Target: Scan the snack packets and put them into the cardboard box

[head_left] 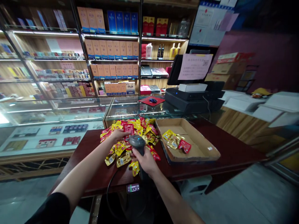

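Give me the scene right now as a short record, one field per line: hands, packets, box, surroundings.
Left hand: pinching a red packet
Right hand: gripping a handheld scanner
Pile: red, yellow and gold packets on the dark red table
Cardboard box: right of the pile, open, a few packets inside
Behind: glass counter with mouse on red mat; monitor partly covered by a paper sheet
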The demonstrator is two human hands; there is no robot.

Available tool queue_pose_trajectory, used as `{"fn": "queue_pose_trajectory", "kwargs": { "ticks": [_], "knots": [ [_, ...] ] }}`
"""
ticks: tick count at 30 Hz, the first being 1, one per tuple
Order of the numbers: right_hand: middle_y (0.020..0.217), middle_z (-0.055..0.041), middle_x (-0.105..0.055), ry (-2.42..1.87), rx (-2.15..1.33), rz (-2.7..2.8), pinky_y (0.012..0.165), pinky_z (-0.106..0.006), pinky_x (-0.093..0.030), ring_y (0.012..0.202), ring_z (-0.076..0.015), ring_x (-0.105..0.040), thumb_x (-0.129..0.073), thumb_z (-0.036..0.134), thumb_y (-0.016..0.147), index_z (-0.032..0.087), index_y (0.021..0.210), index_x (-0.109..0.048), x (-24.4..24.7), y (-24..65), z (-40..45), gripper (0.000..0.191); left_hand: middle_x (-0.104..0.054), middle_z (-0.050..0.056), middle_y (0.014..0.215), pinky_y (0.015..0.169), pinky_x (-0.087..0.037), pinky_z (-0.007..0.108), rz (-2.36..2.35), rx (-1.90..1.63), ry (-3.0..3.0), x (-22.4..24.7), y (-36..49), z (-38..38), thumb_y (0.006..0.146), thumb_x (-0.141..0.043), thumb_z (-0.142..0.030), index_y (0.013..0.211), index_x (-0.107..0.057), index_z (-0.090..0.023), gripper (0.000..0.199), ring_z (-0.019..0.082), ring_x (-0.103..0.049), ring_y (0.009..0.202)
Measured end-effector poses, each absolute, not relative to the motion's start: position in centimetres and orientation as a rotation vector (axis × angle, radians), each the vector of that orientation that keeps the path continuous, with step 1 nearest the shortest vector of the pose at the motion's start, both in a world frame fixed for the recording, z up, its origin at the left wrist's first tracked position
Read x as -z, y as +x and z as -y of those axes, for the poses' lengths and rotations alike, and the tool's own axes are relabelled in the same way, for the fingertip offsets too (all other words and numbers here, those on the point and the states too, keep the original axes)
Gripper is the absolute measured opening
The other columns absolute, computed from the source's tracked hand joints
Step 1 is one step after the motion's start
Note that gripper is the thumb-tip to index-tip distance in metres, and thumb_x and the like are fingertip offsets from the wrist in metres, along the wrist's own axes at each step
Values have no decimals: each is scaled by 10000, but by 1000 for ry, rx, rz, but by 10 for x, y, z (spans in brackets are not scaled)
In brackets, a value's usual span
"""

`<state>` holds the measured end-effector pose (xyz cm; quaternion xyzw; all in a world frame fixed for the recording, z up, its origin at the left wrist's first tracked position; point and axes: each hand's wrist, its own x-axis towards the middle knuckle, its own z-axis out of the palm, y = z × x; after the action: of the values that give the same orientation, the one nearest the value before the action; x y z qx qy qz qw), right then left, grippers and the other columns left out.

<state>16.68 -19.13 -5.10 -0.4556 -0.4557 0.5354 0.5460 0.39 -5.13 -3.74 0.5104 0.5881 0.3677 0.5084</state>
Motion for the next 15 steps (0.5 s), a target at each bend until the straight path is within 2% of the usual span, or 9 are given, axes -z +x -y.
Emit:
{"fn": "queue_pose_trajectory", "kwargs": {
  "ticks": [2, 8, 12, 15],
  "knots": [
    [801, -28, -676, -1089, -1140, 1139, 642, -249, -512, 751, -168, -646, -702, 443, 713, 168, 883, -670, 43, 177, 180, 325, -522, -41, 517, 449, -401, 202, -1361, -812, 1182, 32, 10, 57, 404, -891, -414, 591, -535, -155, 479, 84, -485, 483],
    [682, 11, -643, -1020, -1448, 679, 556, -262, -527, 573, -134, -604, -722, 388, 678, 185, 896, -639, 16, 213, 156, 309, -679, 30, 703, 543, -500, 202, -1067, -638, 1000, 13, 39, 78, 552, -871, -272, 676, -605, -146, 319, 117, -629, 618],
    [745, -20, -686, -923, -1418, 583, 596, -273, -568, 666, -151, -657, -737, 290, 667, 174, 869, -626, 3, 240, 157, 258, -699, 55, 725, 612, -547, 212, -937, -617, 989, 0, 71, 80, 611, -836, -148, 701, -633, -132, 222, 151, -677, 698],
    [727, -18, -685, -912, -1333, 564, 621, -280, -582, 669, -149, -664, -734, 274, 676, 166, 867, -630, 0, 266, 161, 242, -714, 70, 774, 671, -567, 221, -861, -620, 1003, -1, 106, 74, 610, -828, -101, 779, -667, -119, 234, 149, -688, 712]
  ]
}}
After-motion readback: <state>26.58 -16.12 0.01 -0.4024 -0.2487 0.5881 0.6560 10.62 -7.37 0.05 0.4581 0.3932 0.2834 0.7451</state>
